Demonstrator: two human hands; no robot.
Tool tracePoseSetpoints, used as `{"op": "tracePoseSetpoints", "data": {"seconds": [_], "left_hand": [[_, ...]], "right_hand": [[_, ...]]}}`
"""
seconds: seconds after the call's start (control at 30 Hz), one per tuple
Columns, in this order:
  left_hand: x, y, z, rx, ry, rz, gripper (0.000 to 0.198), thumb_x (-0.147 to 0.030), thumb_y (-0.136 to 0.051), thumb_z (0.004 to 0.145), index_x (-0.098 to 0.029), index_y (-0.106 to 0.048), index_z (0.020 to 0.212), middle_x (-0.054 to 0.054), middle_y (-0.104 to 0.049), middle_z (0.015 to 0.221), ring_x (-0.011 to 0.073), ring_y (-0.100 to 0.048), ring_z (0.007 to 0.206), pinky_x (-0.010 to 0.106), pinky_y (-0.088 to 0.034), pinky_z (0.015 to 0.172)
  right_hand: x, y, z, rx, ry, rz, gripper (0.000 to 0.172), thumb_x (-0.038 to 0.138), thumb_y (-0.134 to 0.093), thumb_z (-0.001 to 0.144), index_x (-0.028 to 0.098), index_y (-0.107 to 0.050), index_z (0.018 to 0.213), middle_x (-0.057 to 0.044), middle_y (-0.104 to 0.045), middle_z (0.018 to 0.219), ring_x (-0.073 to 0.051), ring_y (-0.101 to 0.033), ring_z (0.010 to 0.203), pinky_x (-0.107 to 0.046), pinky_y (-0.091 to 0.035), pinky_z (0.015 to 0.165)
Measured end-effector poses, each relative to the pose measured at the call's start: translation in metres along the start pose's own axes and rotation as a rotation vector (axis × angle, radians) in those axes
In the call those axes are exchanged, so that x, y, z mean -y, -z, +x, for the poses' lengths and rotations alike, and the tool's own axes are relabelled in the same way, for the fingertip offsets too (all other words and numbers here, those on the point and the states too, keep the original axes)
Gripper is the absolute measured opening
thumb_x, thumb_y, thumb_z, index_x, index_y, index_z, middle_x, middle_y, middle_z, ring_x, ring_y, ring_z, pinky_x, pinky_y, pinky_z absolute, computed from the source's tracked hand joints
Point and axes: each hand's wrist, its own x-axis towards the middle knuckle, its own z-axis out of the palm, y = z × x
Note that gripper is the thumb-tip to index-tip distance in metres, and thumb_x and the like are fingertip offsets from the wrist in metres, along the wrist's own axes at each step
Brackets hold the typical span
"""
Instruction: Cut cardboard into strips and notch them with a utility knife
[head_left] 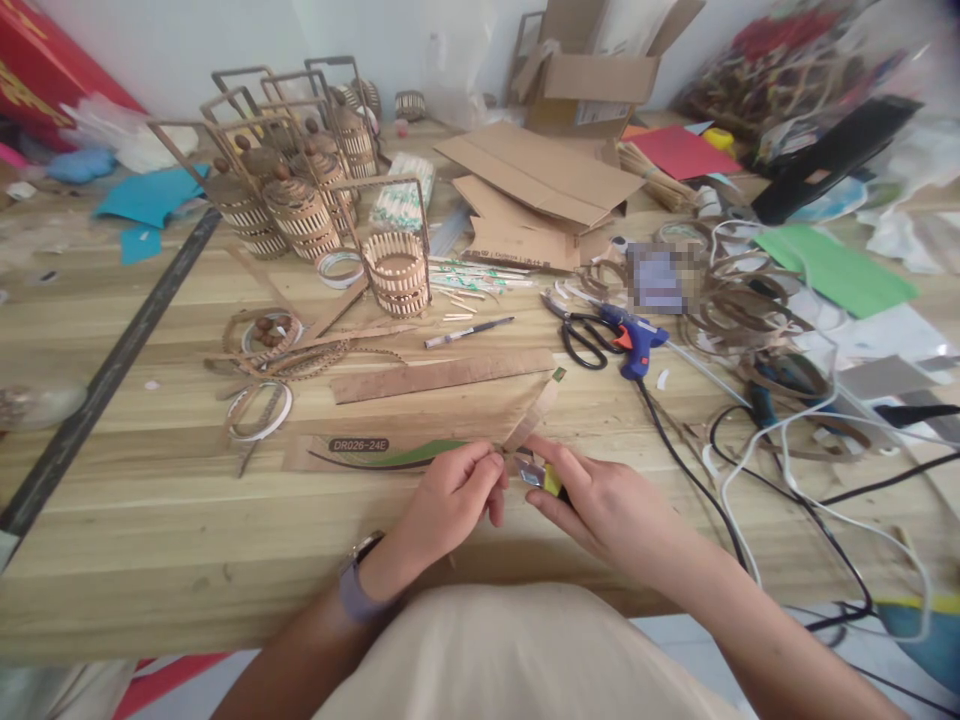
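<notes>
Near the front edge of the table, my left hand (457,492) is closed, its thumb and fingers pinching a narrow cardboard strip (536,412) that slants up to the right. My right hand (607,505) is wrapped around a yellow utility knife (553,480), its metal front end pointing left, close to the strip. The right index finger reaches to the strip's lower end. Fingers hide most of the knife's handle. Left of my hands lies a printed cardboard piece (409,456) with a green patch. A longer plain cardboard strip (450,376) lies flat beyond it.
Beyond are a pen (469,332), black-handled scissors (585,338) and a blue glue gun (637,345) with its cord. Small stick lanterns (300,215) stand at back left, with an open basket (397,275) nearer. Cardboard sheets (540,175) lie behind; tangled cables (787,470) cover the right.
</notes>
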Motion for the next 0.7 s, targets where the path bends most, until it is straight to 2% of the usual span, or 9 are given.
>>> {"op": "tracePoseSetpoints", "data": {"seconds": [0.17,0.47,0.7], "left_hand": [[-0.0004,-0.0001,-0.0002,0.007,-0.018,0.026,0.033,-0.032,-0.039,0.095,-0.022,-0.046,0.065,-0.003,-0.057,0.054,0.0129,-0.050,0.053,0.025,-0.040,0.058],[-0.0031,-0.0004,-0.0017,0.026,-0.062,0.066,0.034,-0.029,-0.039,0.095,-0.022,-0.045,0.062,-0.002,-0.058,0.054,0.0127,-0.051,0.055,0.024,-0.041,0.059],[-0.0018,-0.0016,-0.0012,0.024,-0.061,0.047,0.033,-0.028,-0.038,0.094,-0.022,-0.045,0.063,-0.003,-0.057,0.055,0.0125,-0.052,0.055,0.024,-0.041,0.059]], "right_hand": [[0.0006,0.0021,0.0027,0.042,0.019,-0.011,0.029,0.032,-0.044,0.100,0.017,-0.048,0.126,-0.010,-0.077,0.098,-0.021,-0.074,0.068,-0.030,-0.053,0.051],[0.0019,0.0034,0.0038,0.036,0.025,-0.004,0.018,0.031,-0.044,0.100,0.019,-0.051,0.110,-0.003,-0.072,0.075,-0.019,-0.068,0.056,-0.027,-0.041,0.046],[0.0005,0.0047,0.0009,0.062,0.027,0.019,0.020,0.029,-0.044,0.100,0.020,-0.047,0.118,-0.005,-0.076,0.090,-0.020,-0.073,0.066,-0.028,-0.047,0.051]]}}
